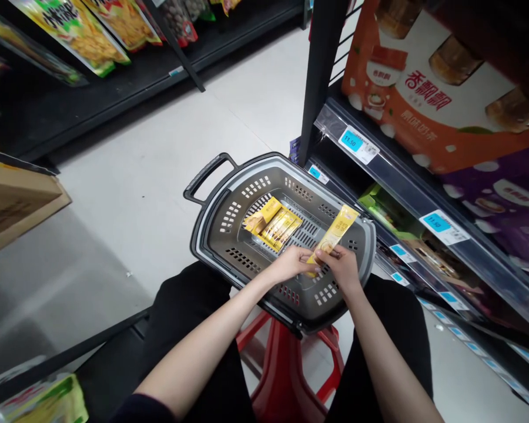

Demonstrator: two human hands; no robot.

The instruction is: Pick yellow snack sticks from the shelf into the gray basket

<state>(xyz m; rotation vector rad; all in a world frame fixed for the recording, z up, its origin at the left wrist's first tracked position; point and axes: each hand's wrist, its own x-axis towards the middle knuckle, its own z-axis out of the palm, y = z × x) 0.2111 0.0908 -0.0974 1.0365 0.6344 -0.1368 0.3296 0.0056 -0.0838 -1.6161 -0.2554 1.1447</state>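
A long yellow sachet (338, 228) is held over the right part of a grey shopping basket (229, 249). My left hand (293, 262) pinches it near its lower end, and my right hand (340, 265) grips it just beside, the fingers of both almost meeting. Inside the basket, left of my hands, lies an open yellow box (264, 212) with several similar yellow sachets (282, 228) showing in it. The basket rests between my knees, its black handle (209, 176) sticking out at the far left.
Beneath the basket stands a red plastic stool (282, 370). Close on my right, a shelf with price tags (357, 144) carries large orange milk tea boxes (423, 106). Bagged snacks (74, 35) fill a shelf at the upper left. A cardboard carton (17, 202) juts in at the left.
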